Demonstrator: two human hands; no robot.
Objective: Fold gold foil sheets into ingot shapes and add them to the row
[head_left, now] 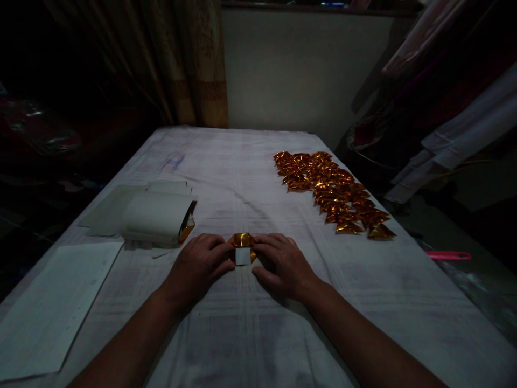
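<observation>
A small piece of gold foil paper point(242, 240) with a whitish backing, partly folded, lies between my two hands near the middle of the table. My left hand point(198, 265) pinches its left end between thumb and fingers. On the opposite end, my right hand point(283, 264) has its fingers closed on the foil, with the thumb lower and nearer to me. A pale square of the backing faces up between the thumbs. The fingertips cover both ends of the piece.
Several folded gold foil pieces point(335, 194) lie in rows along the table's right side. At left, a curled stack of pale-backed foil sheets point(155, 215) rests behind a white paper sheet point(60, 302). A checked cloth point(250, 334) covers the table. Beyond the right edge is a pink handle point(448, 255).
</observation>
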